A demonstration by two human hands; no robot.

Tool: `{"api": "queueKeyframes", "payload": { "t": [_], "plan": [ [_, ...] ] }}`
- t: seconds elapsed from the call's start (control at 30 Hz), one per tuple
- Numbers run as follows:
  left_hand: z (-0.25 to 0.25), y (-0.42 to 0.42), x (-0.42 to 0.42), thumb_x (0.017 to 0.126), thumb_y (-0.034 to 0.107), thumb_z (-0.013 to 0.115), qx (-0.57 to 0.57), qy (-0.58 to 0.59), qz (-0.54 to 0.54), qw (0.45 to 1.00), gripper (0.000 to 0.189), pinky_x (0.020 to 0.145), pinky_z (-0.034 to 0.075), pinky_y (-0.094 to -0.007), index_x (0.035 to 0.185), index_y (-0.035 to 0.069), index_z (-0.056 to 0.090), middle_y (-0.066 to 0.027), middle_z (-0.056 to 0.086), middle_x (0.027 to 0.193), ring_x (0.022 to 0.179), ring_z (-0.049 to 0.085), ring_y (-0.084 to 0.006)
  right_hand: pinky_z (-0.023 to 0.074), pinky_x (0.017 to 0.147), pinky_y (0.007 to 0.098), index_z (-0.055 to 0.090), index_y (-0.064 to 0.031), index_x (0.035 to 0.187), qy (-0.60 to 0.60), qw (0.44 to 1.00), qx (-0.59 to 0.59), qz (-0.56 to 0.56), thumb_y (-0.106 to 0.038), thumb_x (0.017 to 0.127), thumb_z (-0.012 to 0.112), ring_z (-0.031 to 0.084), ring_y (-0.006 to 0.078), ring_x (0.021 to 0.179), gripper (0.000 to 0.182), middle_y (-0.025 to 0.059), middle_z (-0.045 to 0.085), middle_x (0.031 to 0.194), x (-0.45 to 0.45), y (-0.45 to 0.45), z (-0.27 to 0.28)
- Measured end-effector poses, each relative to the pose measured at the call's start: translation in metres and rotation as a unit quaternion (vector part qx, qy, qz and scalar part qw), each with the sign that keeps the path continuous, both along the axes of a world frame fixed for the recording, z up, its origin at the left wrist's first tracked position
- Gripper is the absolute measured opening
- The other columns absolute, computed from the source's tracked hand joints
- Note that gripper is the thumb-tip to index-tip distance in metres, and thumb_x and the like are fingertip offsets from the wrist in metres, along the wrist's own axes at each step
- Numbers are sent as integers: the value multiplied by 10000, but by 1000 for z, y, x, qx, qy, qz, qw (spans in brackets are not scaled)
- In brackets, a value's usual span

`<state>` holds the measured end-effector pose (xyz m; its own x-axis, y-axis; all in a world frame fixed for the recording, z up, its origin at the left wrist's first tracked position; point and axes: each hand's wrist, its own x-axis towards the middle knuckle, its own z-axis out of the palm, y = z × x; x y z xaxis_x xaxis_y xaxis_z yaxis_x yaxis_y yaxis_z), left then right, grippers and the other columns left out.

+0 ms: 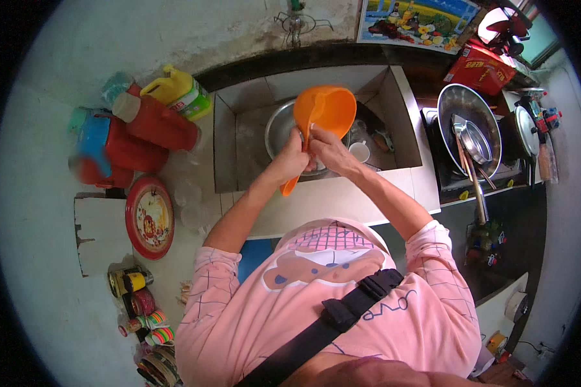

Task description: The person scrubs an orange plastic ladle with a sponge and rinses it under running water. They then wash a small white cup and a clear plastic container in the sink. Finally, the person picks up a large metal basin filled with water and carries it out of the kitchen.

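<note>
Above a tiled sink (pixel 402 126), my left hand (pixel 290 157) grips the handle of an orange plastic water scoop (pixel 336 109). The scoop's bowl is tilted up towards the far wall, and its handle end sticks out below my left hand. My right hand (pixel 330 151) closes on the same handle just under the bowl, its fingertips partly hidden. Beneath the scoop, a round metal basin (pixel 280 128) sits in the sink, largely covered by the scoop and my hands. To its right is a white cup (pixel 359 151).
Left of the sink stand a yellow jug (pixel 174 92), red plastic jugs (pixel 162 123) and a red-rimmed tray (pixel 131 217). On the right, a wok (pixel 445 104) holding a metal pan (pixel 477 140) rests on a stove, beside a lidded pot (pixel 525 130). Behind is a red box (pixel 481 67).
</note>
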<state>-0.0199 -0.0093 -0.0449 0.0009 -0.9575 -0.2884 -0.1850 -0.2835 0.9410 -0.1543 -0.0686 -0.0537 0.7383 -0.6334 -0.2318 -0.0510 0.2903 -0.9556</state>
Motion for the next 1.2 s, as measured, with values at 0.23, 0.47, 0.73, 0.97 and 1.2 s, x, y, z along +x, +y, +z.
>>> {"api": "queueKeyframes", "payload": {
  "t": [0.23,0.47,0.73,0.97,1.2],
  "plan": [
    [-81,10,-2,821,-38,410,-47,-263,-85,960,834,959,428,-399,1423,-34,-168,-285,504,1234,1138,518,-382,446,722,309,524,19,1063,63,987,14,-148,-30,808,456,516,187,861,268,109,543,931,23,-3,52],
    [-23,0,-12,857,213,567,-130,-286,-76,946,528,836,466,-458,1258,-47,342,-260,593,1103,1027,568,-416,458,813,405,493,18,1216,36,927,-295,-231,-182,931,472,599,371,965,349,270,598,1024,43,0,-27],
    [-44,-1,-16,837,45,487,-51,-324,-35,944,635,787,497,-481,1334,-89,115,-289,621,982,932,610,-422,439,778,328,563,45,1068,-93,953,-84,-276,-258,976,455,566,213,879,335,90,606,966,30,-5,-3],
    [-68,-14,-20,828,-8,451,-19,-386,-67,920,734,779,505,-483,1327,-186,-58,-307,608,1002,897,613,-441,438,591,379,613,10,765,97,882,-241,-393,-343,932,516,573,248,615,402,128,590,647,47,-35,-7],
    [-58,-22,-22,870,54,424,16,-417,-68,906,752,773,517,-463,1331,-191,-118,-319,602,1013,898,621,-429,459,502,447,601,-35,665,255,719,-499,-412,-306,870,588,601,370,550,339,177,575,571,43,-35,-7]
  ]
}}
